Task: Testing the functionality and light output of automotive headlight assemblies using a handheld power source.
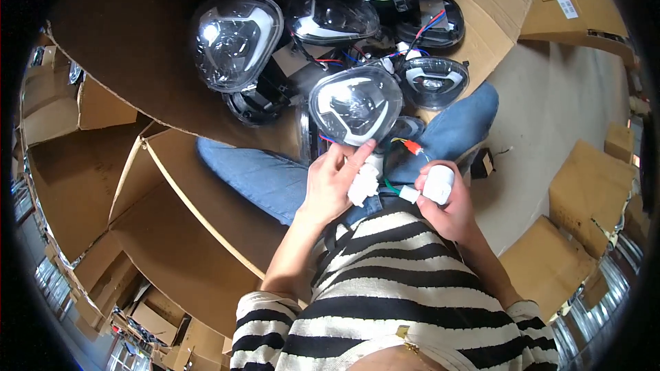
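A headlamp (355, 105) with a clear rounded lens sits over the knees of a seated person in blue jeans (265, 180) and a striped top, coloured wires trailing from its underside. The left hand (331, 182), just below the headlamp, is closed around a white connector (364, 184), its index finger raised against the lamp's lower rim. The right hand (447, 203), below and to the right of the headlamp, is wrapped around a white cylindrical part (438, 184) joined to a green wire. The two hands are near each other but not touching. Above the headlamp, an open cardboard box (489, 10) holds a heap of similar lamps (236, 41), some lens-up, with red, blue and black wires between them. To the left of the headlamp stands a large open carton (172, 247), showing only bare cardboard inside. More brown boxes (591, 178) lie on the concrete floor (550, 103) to the right.
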The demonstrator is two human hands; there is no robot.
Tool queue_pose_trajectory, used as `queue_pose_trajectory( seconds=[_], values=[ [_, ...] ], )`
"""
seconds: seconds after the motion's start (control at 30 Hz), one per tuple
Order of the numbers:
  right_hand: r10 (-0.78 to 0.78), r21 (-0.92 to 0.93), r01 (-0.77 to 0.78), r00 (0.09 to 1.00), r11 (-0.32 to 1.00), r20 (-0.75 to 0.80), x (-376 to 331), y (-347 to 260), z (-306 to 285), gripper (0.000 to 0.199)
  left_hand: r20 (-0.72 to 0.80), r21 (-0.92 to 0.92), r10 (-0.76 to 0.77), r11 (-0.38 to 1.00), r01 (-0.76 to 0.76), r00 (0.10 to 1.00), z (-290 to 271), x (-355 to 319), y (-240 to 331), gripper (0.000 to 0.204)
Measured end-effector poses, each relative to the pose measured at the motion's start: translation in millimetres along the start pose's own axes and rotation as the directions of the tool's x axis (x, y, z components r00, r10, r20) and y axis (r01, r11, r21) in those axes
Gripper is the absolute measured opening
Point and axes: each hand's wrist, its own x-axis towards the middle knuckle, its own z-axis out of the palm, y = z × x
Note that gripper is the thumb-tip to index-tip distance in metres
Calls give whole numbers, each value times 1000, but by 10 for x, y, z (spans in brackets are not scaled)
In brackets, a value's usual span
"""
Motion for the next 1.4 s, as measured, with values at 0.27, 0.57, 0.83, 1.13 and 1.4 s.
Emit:
queue_pose_trajectory(
  seconds=[0.27,0.57,0.83,1.13,1.4],
  values=[
    [99,234,-107,994,966,46,99,-36,18,35,156,-1,137,990,-139,978,25,62,49,44],
    [111,176,-127,989,976,102,173,-42,-163,31,433,-313,117,949,28,894,-122,98,14,23],
    [156,202,-213,952,956,264,232,132,-68,31,785,-486,316,847,214,533,-205,324,-222,19],
    [171,80,-222,896,972,411,179,160,-52,45,857,-492,367,793,360,362,-203,392,-260,24],
    [127,258,-177,972,950,199,87,317,-2,44,903,-355,160,800,483,399,-205,414,-78,26]
  ],
)
